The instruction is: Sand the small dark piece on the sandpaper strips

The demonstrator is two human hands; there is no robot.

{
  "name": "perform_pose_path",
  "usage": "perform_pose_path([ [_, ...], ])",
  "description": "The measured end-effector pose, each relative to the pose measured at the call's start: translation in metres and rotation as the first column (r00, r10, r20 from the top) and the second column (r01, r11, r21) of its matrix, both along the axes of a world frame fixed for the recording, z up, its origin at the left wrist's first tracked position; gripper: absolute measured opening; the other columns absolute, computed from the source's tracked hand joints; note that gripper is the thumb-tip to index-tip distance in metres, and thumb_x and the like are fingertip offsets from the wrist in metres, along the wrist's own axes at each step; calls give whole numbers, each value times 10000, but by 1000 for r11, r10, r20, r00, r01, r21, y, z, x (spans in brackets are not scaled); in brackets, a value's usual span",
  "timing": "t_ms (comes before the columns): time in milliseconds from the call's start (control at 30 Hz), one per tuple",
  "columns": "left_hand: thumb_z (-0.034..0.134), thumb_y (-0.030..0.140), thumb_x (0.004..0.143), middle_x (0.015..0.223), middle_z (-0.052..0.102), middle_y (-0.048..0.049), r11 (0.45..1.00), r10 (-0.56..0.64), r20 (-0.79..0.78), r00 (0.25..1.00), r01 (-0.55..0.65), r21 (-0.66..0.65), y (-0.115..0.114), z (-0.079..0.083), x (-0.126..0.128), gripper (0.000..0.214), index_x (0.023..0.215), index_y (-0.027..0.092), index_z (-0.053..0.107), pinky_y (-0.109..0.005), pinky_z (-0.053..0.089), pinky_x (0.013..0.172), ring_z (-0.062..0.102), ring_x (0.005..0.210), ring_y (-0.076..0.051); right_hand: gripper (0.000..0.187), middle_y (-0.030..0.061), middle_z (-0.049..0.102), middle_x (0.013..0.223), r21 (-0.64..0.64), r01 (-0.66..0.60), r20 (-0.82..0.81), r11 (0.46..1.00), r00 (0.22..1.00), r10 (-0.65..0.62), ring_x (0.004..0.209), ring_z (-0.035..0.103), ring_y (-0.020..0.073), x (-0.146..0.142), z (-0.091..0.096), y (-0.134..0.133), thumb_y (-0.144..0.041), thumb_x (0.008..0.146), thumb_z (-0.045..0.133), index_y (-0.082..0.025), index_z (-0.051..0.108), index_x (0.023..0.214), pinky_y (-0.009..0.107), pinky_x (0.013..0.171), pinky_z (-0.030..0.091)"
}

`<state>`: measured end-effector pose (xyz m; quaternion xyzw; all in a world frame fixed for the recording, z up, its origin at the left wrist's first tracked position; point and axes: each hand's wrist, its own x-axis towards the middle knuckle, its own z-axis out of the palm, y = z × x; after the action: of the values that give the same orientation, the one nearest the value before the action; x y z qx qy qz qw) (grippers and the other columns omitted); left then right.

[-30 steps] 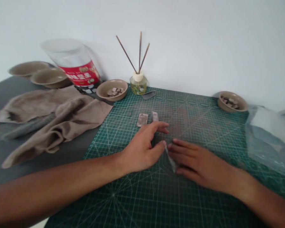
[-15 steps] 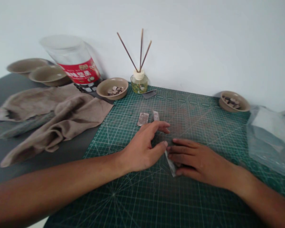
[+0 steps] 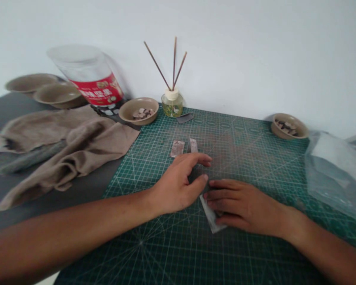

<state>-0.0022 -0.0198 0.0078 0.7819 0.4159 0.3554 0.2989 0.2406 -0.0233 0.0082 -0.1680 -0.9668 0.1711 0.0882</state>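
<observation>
Head view: right hand (image 3: 243, 208) lies flat, fingers together, on a pale strip (image 3: 211, 216) (foil-like) — left hand (image 3: 175, 190) spread just beside.

From my remote feed, bright, even light fills the frame. The white wall (image 3: 225, 51) glows pale at 12 o'clock, a soft shadow sits beneath the right hand (image 3: 243, 206), and glare whitens the plastic bag (image 3: 332, 174) at 3 o'clock. Wide-lens bowing and slight blur soften the cutting mat (image 3: 112, 269) at 7 o'clock.
</observation>
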Motion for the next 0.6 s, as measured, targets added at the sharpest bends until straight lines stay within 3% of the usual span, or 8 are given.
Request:
perform_pose_path([
  [100,567,193,886,1167,676,-44,1000,-1,-13,1000,1,-7,0,0,0,321,1207,190,561,-397,450,1040,625,1106,-201,290,44,664,1327,26,183,-40,983,982,-182,1374,486,232,17,-1,24,-291,977,603,-206,652,1249,447,1183,397],
  [167,565,195,888,1162,679,-43,1000,-4,-14,1000,4,-6,0,1,0,316,1204,190,561,-395,449,1042,626,1102,-200,310,61,653,1342,21,247,-61,969,967,-246,1355,508,239,22,-1,27,-304,971,610,-203,646,1262,461,1163,421],
  [233,562,194,888,1155,682,-46,1000,1,-4,1000,-1,-8,0,1,0,319,1207,191,559,-402,451,1041,629,1099,-203,317,55,646,1353,-10,180,-52,984,982,-180,1344,519,219,14,1,13,-347,979,596,-187,653,1247,424,1175,414],
  [333,558,188,885,1151,686,-54,1000,1,11,1000,-1,-15,0,1,0,323,1208,193,559,-417,458,1039,636,1092,-209,299,-3,650,1352,-55,-48,21,997,999,50,1381,473,169,-7,5,-19,-383,1011,531,-196,684,1187,314,1211,358],
  [400,558,189,885,1151,687,-58,1000,-3,10,1000,3,-19,0,1,0,323,1208,196,559,-425,461,1040,639,1090,-213,304,-24,646,1356,-61,-92,54,994,994,96,1381,473,164,-13,5,-23,-391,1016,515,-210,683,1193,293,1210,358],
  [500,570,199,883,1161,687,-65,1000,-3,2,1000,3,-27,0,0,0,330,1212,203,558,-426,467,1038,639,1095,-221,306,19,666,1326,-27,71,2,997,997,-71,1354,508,202,6,0,7,-337,1002,553,-191,651,1253,382,1191,398],
  [600,574,206,885,1153,691,-64,999,-4,5,1000,4,-35,0,0,0,331,1215,199,556,-421,469,1037,642,1093,-221,287,45,665,1321,74,376,-70,924,926,-371,1322,545,258,38,-6,47,-310,990,566,-247,657,1255,500,1142,445],
])
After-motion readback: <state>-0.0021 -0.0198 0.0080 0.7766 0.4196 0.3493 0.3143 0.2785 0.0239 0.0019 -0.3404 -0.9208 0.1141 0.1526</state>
